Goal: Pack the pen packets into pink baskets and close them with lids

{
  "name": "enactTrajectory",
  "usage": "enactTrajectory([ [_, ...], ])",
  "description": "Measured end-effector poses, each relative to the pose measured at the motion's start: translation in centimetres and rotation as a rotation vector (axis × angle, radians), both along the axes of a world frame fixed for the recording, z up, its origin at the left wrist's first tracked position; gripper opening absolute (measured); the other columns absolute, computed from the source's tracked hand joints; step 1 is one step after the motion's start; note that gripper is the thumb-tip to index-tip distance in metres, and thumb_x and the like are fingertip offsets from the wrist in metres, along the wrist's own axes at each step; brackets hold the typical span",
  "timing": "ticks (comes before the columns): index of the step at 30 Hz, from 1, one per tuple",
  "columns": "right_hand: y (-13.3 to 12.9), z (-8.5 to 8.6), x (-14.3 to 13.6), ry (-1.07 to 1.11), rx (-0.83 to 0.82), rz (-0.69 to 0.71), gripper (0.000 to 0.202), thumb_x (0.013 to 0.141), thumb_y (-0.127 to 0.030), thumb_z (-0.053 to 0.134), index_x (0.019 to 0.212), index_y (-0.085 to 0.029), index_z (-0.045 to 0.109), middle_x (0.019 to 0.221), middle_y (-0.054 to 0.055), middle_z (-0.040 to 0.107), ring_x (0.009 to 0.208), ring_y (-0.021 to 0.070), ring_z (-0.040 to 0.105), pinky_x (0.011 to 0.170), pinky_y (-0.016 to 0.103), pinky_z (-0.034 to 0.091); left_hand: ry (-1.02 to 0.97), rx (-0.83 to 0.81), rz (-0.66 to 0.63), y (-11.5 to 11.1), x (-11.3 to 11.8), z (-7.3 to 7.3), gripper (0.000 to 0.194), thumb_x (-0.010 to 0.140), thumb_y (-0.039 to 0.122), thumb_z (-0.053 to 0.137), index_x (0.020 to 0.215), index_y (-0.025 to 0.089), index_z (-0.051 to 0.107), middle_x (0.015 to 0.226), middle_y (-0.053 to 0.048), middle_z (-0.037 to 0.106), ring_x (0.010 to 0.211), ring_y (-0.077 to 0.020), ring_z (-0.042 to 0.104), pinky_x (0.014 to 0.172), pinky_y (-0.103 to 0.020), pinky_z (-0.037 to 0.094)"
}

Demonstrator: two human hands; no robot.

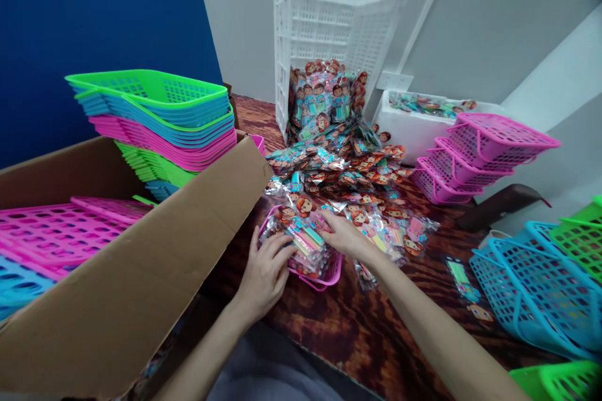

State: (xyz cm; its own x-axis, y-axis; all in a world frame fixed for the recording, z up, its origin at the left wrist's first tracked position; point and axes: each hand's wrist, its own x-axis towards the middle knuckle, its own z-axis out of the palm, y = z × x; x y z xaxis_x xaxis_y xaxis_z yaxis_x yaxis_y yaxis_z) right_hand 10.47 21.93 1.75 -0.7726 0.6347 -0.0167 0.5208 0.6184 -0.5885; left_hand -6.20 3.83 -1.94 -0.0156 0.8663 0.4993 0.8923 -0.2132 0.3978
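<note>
A small pink basket (335, 270) on the dark wood-patterned table holds a heap of clear packets (308, 241) with red-haired cartoon figures and pastel strips. My left hand (266, 269) lies over the basket's left side, fingers spread and tips resting on the packets. At the right side of the same heap, my right hand (343, 235) pinches the edge of a packet between thumb and fingers. Behind the basket, a large pile of similar packets (338, 163) spills out of a white crate (338, 19) lying on its side.
An open cardboard box (141, 276) on the left holds stacked pink, blue and green baskets (160, 113). Pink baskets (484, 150) stand beside a white foam box (404, 131) at right. Blue baskets (536, 282) and a dark-handled object (503, 205) are nearer.
</note>
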Motion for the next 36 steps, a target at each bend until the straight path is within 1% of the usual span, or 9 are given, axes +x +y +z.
enactTrajectory([
  [3,-0.3,0.5,0.3,0.063,0.169,-0.092,0.056,0.088,-0.023,0.06,0.142,-0.022,0.049,0.112,0.006,0.071,0.094,0.0212,0.062,0.081,0.029,0.043,0.049,-0.025,0.024,-0.6,1.4,0.8,0.036,0.092,0.011,0.046,0.122,0.025,0.062,0.121,-0.007,0.063,0.118,-0.024,0.056,0.12,-0.066,0.009],
  [6,0.5,0.7,-0.1,0.006,0.315,0.006,0.026,0.093,-0.033,0.059,0.115,-0.024,0.07,0.1,0.006,0.07,0.094,0.0216,0.057,0.083,0.032,0.041,0.05,-0.034,0.051,-0.9,2.8,1.3,0.029,0.093,0.015,0.049,0.116,0.025,0.065,0.113,-0.007,0.062,0.111,-0.0244,0.057,0.118,-0.067,0.011],
  [8,1.4,0.2,-0.6,0.001,0.383,0.041,0.027,0.097,-0.037,0.054,0.093,-0.022,0.075,0.093,0.008,0.066,0.094,0.0219,0.053,0.084,0.034,0.04,0.005,-0.013,0.07,-1.0,3.5,1.1,0.025,0.094,0.016,0.05,0.111,0.024,0.066,0.113,-0.007,0.06,0.111,-0.0239,0.055,0.118,-0.065,0.015],
  [14,2.8,-2.7,-1.6,0.206,0.105,0.029,0.024,0.095,-0.027,0.051,0.076,-0.019,0.062,0.076,0.0,0.056,0.077,0.0162,0.053,0.072,0.028,0.041,-0.174,0.05,0.096,-0.8,3.2,-0.9,0.013,0.097,0.022,0.053,0.102,0.023,0.065,0.117,-0.007,0.059,0.116,-0.0231,0.053,0.119,-0.061,0.015],
  [17,0.0,-3.7,-1.0,0.249,0.126,-0.067,0.022,0.097,-0.026,0.047,0.08,-0.019,0.058,0.081,0.001,0.057,0.079,0.0171,0.055,0.073,0.029,0.041,-0.25,0.063,0.077,0.0,1.1,-1.2,0.018,0.097,0.023,0.052,0.084,0.022,0.063,0.105,-0.004,0.061,0.106,-0.0211,0.056,0.118,-0.059,0.014],
  [21,-5.8,-4.5,0.1,0.282,0.31,-0.306,0.024,0.1,-0.026,0.041,0.085,-0.021,0.058,0.088,0.005,0.058,0.082,0.0208,0.053,0.075,0.032,0.04,-0.367,0.048,0.033,1.3,-1.9,-0.6,0.027,0.096,0.026,0.052,0.069,0.02,0.052,0.091,-0.003,0.061,0.091,-0.0184,0.058,0.102,-0.042,0.041],
  [24,-8.4,-4.5,0.4,0.279,0.412,-0.346,0.024,0.101,-0.025,0.039,0.098,-0.02,0.062,0.094,0.008,0.06,0.089,0.0247,0.053,0.078,0.036,0.042,-0.382,0.038,0.069,1.1,-2.1,-0.1,0.025,0.096,0.027,0.052,0.072,0.02,0.051,0.092,-0.004,0.061,0.091,-0.0188,0.057,0.091,-0.036,0.046],
  [29,-8.8,-3.3,-0.4,0.334,0.391,-0.34,0.039,0.102,-0.023,0.034,0.137,-0.017,0.05,0.111,0.013,0.066,0.101,0.0274,0.055,0.089,0.042,0.043,-0.288,0.048,0.182,-1.6,1.1,0.2,0.01,0.098,0.026,0.05,0.094,0.022,0.058,0.105,-0.004,0.065,0.108,-0.0214,0.058,0.116,-0.053,0.026],
  [36,-8.2,-2.6,-2.0,-0.019,0.464,-0.344,0.038,0.096,-0.015,0.037,0.118,-0.018,0.068,0.101,0.017,0.062,0.099,0.033,0.05,0.087,0.049,0.041,-0.134,0.011,0.193,-3.3,4.1,0.9,0.015,0.097,0.029,0.054,0.106,0.025,0.066,0.116,-0.004,0.067,0.112,-0.0231,0.057,0.121,-0.062,0.011],
])
